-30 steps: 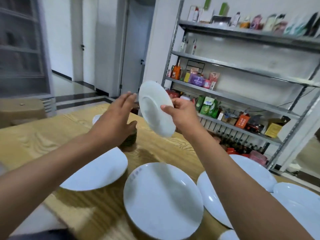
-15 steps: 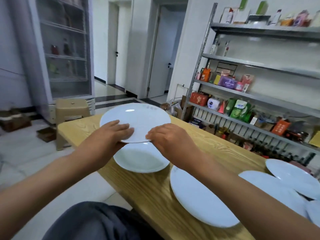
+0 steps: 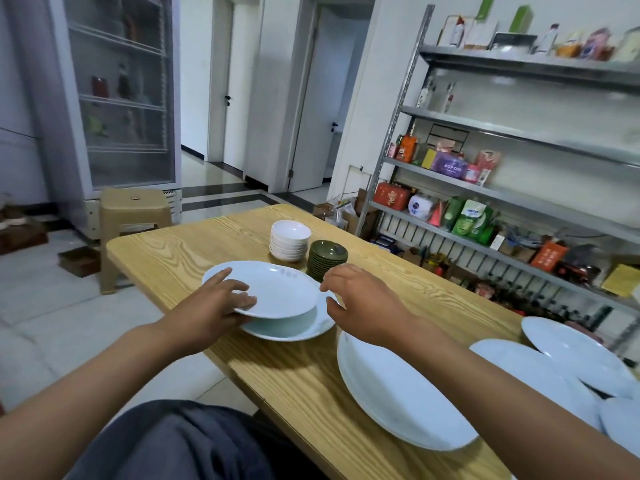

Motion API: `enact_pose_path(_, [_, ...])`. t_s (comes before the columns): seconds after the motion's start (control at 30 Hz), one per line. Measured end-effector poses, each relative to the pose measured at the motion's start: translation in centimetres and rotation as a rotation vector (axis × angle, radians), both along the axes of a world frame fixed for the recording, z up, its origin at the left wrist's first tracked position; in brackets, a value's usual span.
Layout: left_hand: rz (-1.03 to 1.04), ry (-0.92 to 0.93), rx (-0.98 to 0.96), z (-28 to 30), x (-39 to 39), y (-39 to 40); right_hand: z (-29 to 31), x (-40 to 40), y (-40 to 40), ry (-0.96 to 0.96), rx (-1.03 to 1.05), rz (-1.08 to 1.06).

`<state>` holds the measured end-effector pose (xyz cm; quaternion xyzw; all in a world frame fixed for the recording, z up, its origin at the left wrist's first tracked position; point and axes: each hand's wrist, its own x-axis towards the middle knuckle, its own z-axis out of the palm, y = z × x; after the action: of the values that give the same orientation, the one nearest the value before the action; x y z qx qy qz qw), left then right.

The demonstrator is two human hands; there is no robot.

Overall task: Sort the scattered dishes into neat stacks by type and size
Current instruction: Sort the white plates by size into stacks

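A white plate (image 3: pixel 277 289) hovers tilted just over a second white plate (image 3: pixel 311 329) that lies on the wooden table (image 3: pixel 194 251). My left hand (image 3: pixel 214 306) grips the upper plate's near left rim, thumb on top. My right hand (image 3: pixel 360 303) is beside the plates' right edge, fingers loosely spread and holding nothing. Behind them stand a stack of small white bowls (image 3: pixel 290 240) and a stack of dark green saucers (image 3: pixel 327 258). A big white plate (image 3: pixel 398 386) lies to the right under my right forearm.
More large white plates (image 3: pixel 575 355) overlap at the table's right end. A metal shelf rack (image 3: pixel 485 188) full of packages runs along the right wall. A tan plastic stool (image 3: pixel 133 216) stands beyond the table's far left corner, before a glass-door cabinet (image 3: pixel 117 91).
The plate has come down from mid-air to just above the lower plate. My right hand has let go of its rim; the left still holds it. The view has swung to show the bowl stacks.
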<state>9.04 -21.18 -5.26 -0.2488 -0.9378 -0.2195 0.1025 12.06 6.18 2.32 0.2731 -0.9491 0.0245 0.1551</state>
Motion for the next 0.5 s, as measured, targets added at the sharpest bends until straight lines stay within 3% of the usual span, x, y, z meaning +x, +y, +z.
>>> enact_pose_path(0.5, [0.026,-0.286,-0.203,1.0,1.1,1.5,-1.9,0.5,2.3,-0.037,-0.025,-0.030])
